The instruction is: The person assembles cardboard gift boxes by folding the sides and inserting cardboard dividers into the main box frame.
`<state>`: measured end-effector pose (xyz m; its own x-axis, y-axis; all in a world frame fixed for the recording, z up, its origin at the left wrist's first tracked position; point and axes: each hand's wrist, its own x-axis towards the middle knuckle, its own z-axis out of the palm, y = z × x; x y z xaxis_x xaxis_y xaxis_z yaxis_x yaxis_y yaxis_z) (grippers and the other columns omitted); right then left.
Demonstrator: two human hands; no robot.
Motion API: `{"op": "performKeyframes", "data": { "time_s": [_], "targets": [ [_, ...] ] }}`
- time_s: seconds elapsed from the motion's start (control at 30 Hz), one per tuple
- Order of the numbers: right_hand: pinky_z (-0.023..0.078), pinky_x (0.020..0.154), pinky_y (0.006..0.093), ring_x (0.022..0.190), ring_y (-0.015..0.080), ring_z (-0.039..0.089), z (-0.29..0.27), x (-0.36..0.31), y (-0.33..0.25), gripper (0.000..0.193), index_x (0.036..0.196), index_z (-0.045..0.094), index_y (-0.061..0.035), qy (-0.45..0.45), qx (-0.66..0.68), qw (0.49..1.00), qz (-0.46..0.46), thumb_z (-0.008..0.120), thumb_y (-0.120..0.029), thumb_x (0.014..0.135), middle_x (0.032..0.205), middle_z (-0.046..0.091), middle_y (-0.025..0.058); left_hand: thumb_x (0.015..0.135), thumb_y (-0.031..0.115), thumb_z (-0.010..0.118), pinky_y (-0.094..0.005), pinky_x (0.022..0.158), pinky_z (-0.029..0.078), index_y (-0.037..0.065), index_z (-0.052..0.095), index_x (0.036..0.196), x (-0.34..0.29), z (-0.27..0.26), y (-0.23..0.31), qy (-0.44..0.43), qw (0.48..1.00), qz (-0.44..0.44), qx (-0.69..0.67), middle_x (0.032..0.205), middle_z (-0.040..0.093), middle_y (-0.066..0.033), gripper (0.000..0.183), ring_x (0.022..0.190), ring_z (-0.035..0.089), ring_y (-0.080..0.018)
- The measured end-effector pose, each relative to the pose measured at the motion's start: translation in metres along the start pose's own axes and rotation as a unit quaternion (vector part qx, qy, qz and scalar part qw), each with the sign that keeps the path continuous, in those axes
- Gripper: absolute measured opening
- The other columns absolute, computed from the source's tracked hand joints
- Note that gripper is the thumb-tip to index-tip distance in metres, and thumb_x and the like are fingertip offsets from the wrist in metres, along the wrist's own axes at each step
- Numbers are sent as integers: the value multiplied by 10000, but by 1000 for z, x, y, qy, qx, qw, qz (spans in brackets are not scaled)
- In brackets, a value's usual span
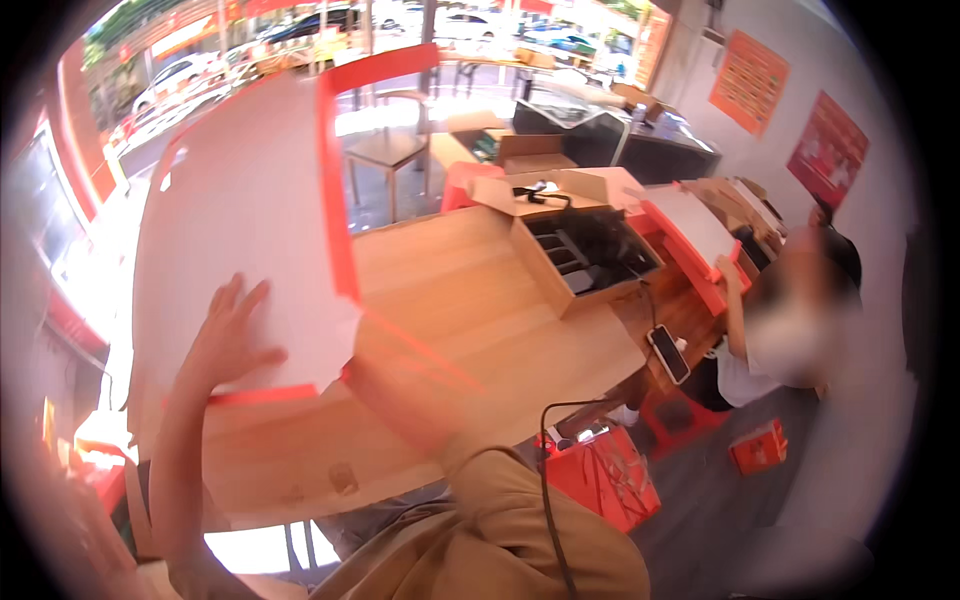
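A brown sleeve (530, 510) is closest. The long white sheet (245, 200) points away, left hand (232, 335) spread flat on it; right hand (395, 395), near its corner, too blurry to tell its grip.

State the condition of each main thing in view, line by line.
White panel with red flaps: opened out over the wooden table.
Left hand: open, fingers spread against the panel.
Right hand: motion-blurred; grip unclear.
Cardboard box: open, black items inside.
Phone: face up; screen lit or not, unclear.
Chair: upright, unoccupied.
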<state>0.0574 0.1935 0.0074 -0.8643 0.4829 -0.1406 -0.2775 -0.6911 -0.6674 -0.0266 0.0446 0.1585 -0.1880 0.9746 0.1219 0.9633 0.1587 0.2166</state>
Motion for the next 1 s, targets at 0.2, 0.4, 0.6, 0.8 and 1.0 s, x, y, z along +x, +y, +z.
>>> {"op": "performKeyframes", "data": {
  "time_s": [0.2, 0.4, 0.6, 0.8, 1.0],
  "targets": [
    [540, 1044, 484, 1240, 288, 629, -69, -109, -167, 654, 1395, 550, -84, 20, -9, 987, -157, 447, -630, 1050, 1383, 616, 105, 755, 515, 842, -561, 1232, 352, 215, 367, 1655, 87, -25, 134, -68, 991, 106, -41, 1702, 246, -285, 1060, 1565, 255, -472],
    [541, 1038, 482, 1235, 288, 630, -143, -163, -250, 647, 1390, 552, -85, 2, 54, 957, -286, 443, -626, 1052, 1378, 617, 105, 732, 507, 843, -574, 1243, 336, 251, 343, 1665, 156, -28, 246, -93, 976, 196, 7, 1725, 219, -246, 1089, 1580, 227, -467],
    [543, 1032, 481, 1231, 288, 630, -207, -225, -309, 640, 1385, 554, -86, -29, 111, 907, -406, 440, -622, 1055, 1372, 617, 106, 683, 491, 847, -585, 1188, 395, 213, 316, 1668, 243, 0, 359, -82, 944, 316, 52, 1668, 304, -202, 1153, 1528, 311, -452],
    [544, 1026, 479, 1226, 289, 630, -264, -288, -351, 634, 1380, 555, -86, -29, 118, 861, -493, 436, -619, 1057, 1367, 617, 106, 620, 414, 864, -530, 1151, 448, 221, 305, 1675, 312, 29, 479, -221, 901, 371, 38, 1658, 330, -174, 1210, 1507, 394, -380],
    [546, 1020, 478, 1221, 289, 630, -296, -295, -353, 627, 1375, 557, -87, -39, 132, 837, -529, 433, -615, 1060, 1361, 617, 107, 606, 354, 838, -518, 1135, 460, 222, 308, 1679, 364, 117, 521, -346, 879, 316, 82, 1694, 302, -146, 1204, 1498, 423, -372]
  ]
}}
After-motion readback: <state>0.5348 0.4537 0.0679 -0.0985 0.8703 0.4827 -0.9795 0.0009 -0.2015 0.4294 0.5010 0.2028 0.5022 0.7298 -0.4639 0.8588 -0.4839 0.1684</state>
